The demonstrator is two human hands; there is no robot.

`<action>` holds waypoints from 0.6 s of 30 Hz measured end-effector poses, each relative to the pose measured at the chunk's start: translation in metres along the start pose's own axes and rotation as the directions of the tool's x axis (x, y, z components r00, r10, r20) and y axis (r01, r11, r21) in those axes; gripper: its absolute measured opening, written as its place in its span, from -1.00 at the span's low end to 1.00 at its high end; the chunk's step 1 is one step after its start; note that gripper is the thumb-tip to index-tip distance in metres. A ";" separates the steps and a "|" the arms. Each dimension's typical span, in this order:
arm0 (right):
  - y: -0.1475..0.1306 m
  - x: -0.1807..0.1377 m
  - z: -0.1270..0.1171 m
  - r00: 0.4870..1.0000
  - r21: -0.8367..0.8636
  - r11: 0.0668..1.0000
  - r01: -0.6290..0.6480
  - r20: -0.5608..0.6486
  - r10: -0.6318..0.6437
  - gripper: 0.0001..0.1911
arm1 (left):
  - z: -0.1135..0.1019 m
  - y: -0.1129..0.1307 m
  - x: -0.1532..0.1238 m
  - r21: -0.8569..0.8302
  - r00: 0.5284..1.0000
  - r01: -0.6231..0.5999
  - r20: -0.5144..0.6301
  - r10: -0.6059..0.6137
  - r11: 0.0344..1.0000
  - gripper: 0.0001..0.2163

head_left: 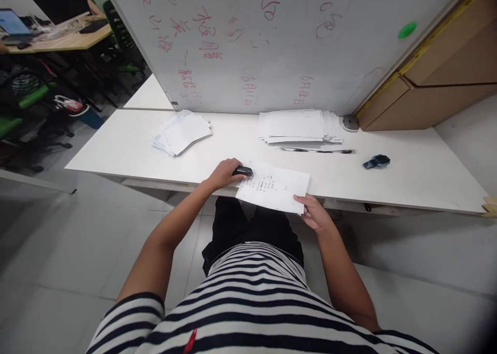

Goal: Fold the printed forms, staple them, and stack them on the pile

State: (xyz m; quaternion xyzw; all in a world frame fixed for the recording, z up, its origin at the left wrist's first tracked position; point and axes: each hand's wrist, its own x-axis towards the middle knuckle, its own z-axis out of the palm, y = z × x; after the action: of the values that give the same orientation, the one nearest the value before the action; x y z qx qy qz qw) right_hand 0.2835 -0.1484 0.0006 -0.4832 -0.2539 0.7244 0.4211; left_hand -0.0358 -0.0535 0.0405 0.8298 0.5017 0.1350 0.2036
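Note:
My left hand (225, 174) is closed round a small black stapler (243, 171) at the table's front edge. The stapler's tip is at the upper left corner of a white printed sheet (274, 188). Whether its jaws are round the paper or only beside it, I cannot tell. With thumb on top and fingers beneath, my right hand (312, 211) grips the sheet's lower right corner. The sheet reaches over the front edge of the white table (229, 131). How many sheets are in my hand is not visible.
Loose papers (182, 131) lie at left, and a thicker paper stack (295, 126) sits by the whiteboard (248, 43). A thin dark-marked strip (318, 150), a wristwatch (377, 161) and a grey device (350, 122) are at right. Cardboard boxes (427, 100) stand behind.

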 end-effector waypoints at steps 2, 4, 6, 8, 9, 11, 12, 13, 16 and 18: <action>0.001 0.003 -0.003 1.000 0.000 1.000 0.000 0.000 0.000 -0.67 | -0.003 0.005 -0.003 -0.103 0.999 0.034 -0.031 -0.038 0.994 -0.52; 0.002 0.006 -0.007 1.000 -0.018 1.000 0.014 -0.013 -0.014 -0.65 | -0.008 0.013 -0.001 -0.185 0.993 0.098 -0.046 -0.108 0.978 -0.52; 0.001 0.009 -0.009 0.999 -0.064 0.998 0.030 -0.030 -0.032 -0.62 | -0.011 0.022 0.007 -0.194 0.980 0.158 -0.092 -0.178 0.968 -0.55; 0.001 0.011 -0.009 0.993 -0.140 0.987 0.074 -0.084 -0.087 -0.58 | -0.011 0.031 0.021 -0.149 0.960 0.196 -0.173 -0.220 0.969 -0.55; 0.002 0.011 -0.008 0.981 -0.205 0.972 0.117 -0.132 -0.146 -0.56 | -0.009 0.034 0.029 -0.114 0.952 0.210 -0.202 -0.230 0.971 -0.53; 0.005 0.012 -0.006 0.916 -0.417 0.885 0.205 -0.237 -0.324 -0.56 | 0.000 0.038 0.044 -0.025 0.950 0.240 -0.200 -0.240 0.970 -0.49; 0.006 0.013 -0.005 0.867 -0.535 0.814 0.226 -0.270 -0.418 -0.57 | 0.006 0.039 0.050 0.025 0.951 0.260 -0.179 -0.252 0.965 -0.46; 0.008 0.013 -0.005 0.824 -0.632 0.741 0.227 -0.280 -0.492 -0.57 | 0.012 0.039 0.054 0.077 0.952 0.279 -0.157 -0.265 0.957 -0.43; 0.014 0.013 -0.003 0.763 -0.755 0.620 0.212 -0.269 -0.588 -0.53 | 0.031 0.038 0.060 0.218 0.953 0.290 -0.153 -0.261 0.932 -0.37; 0.016 0.013 -0.001 0.751 -0.770 0.602 0.213 -0.264 -0.605 -0.50 | 0.038 0.036 0.061 0.267 0.955 0.272 -0.192 -0.225 0.925 -0.38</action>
State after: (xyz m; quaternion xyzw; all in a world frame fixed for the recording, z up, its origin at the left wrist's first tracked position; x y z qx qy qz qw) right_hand 0.2766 -0.1453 -0.0186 -0.7000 -0.4967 0.2986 0.4174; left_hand 0.0366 -0.0218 0.0247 0.7668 0.6319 0.0980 0.0549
